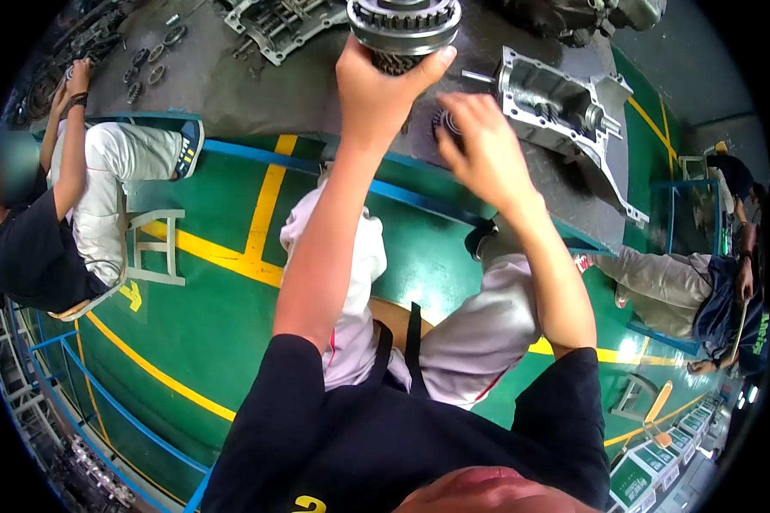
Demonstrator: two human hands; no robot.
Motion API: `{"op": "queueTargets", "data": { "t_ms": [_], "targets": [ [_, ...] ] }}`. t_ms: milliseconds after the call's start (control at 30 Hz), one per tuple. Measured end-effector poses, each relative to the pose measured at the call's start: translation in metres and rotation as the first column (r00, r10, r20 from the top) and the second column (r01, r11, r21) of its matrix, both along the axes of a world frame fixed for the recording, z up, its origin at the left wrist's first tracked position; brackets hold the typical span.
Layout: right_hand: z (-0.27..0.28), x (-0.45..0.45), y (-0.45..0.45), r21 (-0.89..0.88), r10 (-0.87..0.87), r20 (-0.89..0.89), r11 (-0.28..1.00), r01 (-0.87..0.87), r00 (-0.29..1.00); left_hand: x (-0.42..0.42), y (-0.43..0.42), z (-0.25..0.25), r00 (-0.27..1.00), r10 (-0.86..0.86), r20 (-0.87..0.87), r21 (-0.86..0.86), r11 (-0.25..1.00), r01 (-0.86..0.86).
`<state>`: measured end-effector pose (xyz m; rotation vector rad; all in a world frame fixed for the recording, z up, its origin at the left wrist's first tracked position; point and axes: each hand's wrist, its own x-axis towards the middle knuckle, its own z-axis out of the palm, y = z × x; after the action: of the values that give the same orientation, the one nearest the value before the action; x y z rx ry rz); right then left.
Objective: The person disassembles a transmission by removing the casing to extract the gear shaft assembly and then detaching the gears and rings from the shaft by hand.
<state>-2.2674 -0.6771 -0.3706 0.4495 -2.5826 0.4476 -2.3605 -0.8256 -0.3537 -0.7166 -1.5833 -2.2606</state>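
My left hand (376,98) is wrapped around the lower part of a gear assembly (405,34) at the top edge of the view. The assembly has a wide toothed metal ring above a darker geared section, and its top is cut off. My right hand (483,141), slightly blurred, is over the workbench with thumb and fingers apart around a small dark gear (445,122). The hand partly covers this gear; firm contact cannot be made out. Just right of the hand lies an open metal gearbox housing (565,107) with a shaft protruding.
The dark workbench (304,98) also bears another metal casting (274,26), loose gear rings (156,53) and a large housing (599,15). A blue rail (402,198) runs along its front. A seated person (38,231) works at left; other people (719,282) are at right.
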Motion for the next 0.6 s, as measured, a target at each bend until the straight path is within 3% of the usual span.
{"op": "queueTargets", "data": {
  "t_ms": [67, 100, 200, 267, 300, 400, 500, 600],
  "targets": [
    [-0.012, -0.002, -0.005, 0.249, -0.054, 0.062, 0.968, 0.037, 0.997, 0.000, -0.004, 0.001, 1.000, 0.031, -0.003, -0.008, 0.999, -0.031],
    [-0.024, -0.007, -0.004, 0.335, -0.073, 0.002, 0.940, 0.068, 0.997, -0.001, -0.004, -0.001, 0.999, 0.030, 0.024, 0.005, 1.000, -0.030],
    [-0.031, -0.016, -0.002, 0.391, -0.169, 0.011, 0.908, 0.151, 0.986, 0.000, -0.010, 0.002, 0.998, 0.033, 0.055, 0.004, 0.999, -0.033],
    [-0.022, -0.021, -0.006, 0.339, -0.344, 0.321, 0.912, 0.232, 0.882, 0.000, -0.012, 0.004, 0.997, 0.037, 0.067, 0.044, 0.998, -0.040],
    [-0.021, -0.022, -0.008, 0.340, -0.343, 0.312, 0.911, 0.233, 0.886, 0.000, -0.012, 0.003, 0.996, 0.033, 0.078, 0.060, 0.997, -0.038],
    [-0.018, -0.026, -0.010, 0.556, -0.404, 0.339, 0.814, 0.165, 0.849, 0.001, -0.014, 0.002, 0.998, 0.008, 0.066, 0.072, 0.997, -0.013],
    [-0.002, -0.037, -0.003, 0.558, -0.385, 0.540, 0.829, 0.024, 0.749, -0.001, -0.010, -0.002, 0.997, -0.044, 0.063, 0.085, 0.996, 0.039],
    [0.011, -0.045, -0.005, 0.593, -0.376, 0.575, 0.804, -0.054, 0.726, 0.002, -0.010, 0.001, 0.995, -0.097, 0.035, 0.052, 0.994, 0.095]
  ]
}}
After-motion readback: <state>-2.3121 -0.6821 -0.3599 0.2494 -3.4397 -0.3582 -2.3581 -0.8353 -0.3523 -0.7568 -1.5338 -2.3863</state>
